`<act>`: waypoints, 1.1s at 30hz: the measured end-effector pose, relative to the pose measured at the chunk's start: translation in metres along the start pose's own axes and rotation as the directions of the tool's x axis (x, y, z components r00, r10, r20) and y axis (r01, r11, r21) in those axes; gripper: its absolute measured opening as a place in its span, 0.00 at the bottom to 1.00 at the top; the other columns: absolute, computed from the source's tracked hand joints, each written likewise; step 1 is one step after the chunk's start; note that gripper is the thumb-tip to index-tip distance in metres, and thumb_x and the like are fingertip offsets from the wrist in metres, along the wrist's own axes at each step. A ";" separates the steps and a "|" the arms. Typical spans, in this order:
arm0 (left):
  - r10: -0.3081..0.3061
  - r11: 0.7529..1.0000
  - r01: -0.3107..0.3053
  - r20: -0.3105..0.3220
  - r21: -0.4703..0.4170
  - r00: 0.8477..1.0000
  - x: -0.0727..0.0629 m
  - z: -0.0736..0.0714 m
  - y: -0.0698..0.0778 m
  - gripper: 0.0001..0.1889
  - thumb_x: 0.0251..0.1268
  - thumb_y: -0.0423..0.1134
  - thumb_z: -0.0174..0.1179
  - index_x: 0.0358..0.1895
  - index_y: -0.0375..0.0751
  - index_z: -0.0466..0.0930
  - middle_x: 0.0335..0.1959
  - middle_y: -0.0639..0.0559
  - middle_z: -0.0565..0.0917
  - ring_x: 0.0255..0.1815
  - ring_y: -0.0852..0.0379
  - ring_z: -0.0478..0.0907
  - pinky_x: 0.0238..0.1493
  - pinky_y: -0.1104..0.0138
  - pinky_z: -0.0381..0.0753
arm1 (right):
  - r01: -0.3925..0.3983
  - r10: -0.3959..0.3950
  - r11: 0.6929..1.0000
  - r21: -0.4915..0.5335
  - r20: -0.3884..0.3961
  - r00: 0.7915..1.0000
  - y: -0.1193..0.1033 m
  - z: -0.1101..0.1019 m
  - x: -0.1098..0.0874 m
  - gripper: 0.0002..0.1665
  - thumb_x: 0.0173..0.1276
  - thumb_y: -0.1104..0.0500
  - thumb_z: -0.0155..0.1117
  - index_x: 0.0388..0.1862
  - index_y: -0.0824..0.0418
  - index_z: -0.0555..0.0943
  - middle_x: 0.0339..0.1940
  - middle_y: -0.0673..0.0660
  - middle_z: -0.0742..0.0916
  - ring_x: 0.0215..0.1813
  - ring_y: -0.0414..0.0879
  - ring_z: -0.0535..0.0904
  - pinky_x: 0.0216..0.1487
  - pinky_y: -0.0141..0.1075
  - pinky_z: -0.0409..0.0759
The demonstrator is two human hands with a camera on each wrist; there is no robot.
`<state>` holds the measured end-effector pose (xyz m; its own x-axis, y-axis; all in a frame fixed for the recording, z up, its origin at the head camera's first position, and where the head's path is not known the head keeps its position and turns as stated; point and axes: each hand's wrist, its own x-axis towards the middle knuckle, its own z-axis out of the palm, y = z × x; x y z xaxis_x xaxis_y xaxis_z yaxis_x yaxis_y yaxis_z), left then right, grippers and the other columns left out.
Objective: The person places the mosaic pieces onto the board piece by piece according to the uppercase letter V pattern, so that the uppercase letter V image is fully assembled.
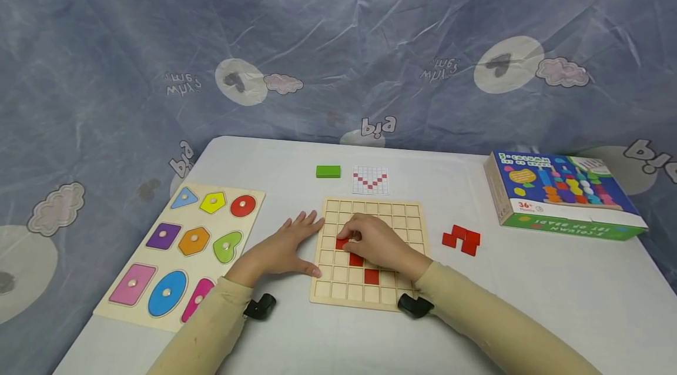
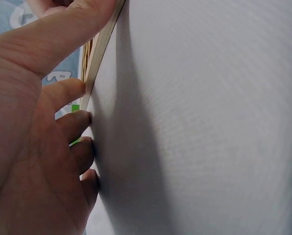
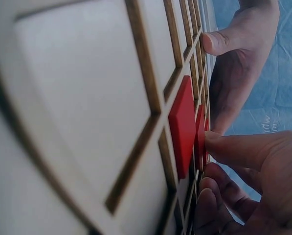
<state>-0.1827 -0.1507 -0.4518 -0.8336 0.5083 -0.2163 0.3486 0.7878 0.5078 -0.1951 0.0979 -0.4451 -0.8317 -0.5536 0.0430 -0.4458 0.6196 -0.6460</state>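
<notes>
We see the right hand (image 1: 372,240) over the gridded board (image 1: 338,291), fingers curled, thumb and fingertips pinching a red tile (image 1: 341,244) at its cell; whether this tile is fully seated we cannot tell. The left hand (image 1: 282,247) is spread and grasps nothing, its thumb touching the board's edge on that side. On the near side of the right hand, the middle tile (image 1: 356,260) and lowest tile (image 1: 371,277) lie in cells, continuing one diagonal. Beyond both hands, the card (image 1: 370,180) shows a V of, by our count, seven red squares. If the card is the pattern, we judge the work under half done: four loose tiles (image 1: 468,247), outward of the right hand, are left to place.
</notes>
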 end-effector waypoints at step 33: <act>-0.007 1.000 0.007 -0.001 -0.012 1.000 0.000 -0.001 0.002 0.60 0.44 0.59 0.80 0.82 0.50 0.56 0.84 0.49 0.50 0.84 0.48 0.39 0.82 0.51 0.39 | -0.041 0.041 0.997 0.058 -0.001 0.999 0.002 -0.012 -0.018 0.11 0.72 0.56 0.66 0.51 0.53 0.87 0.35 0.43 0.81 0.40 0.41 0.76 0.44 0.35 0.78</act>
<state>-0.1820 -0.1494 -0.4498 -0.8365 0.5023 -0.2190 0.3376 0.7872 0.5161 -0.1854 0.1156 -0.4377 -0.8496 -0.5272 0.0176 -0.3916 0.6080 -0.6906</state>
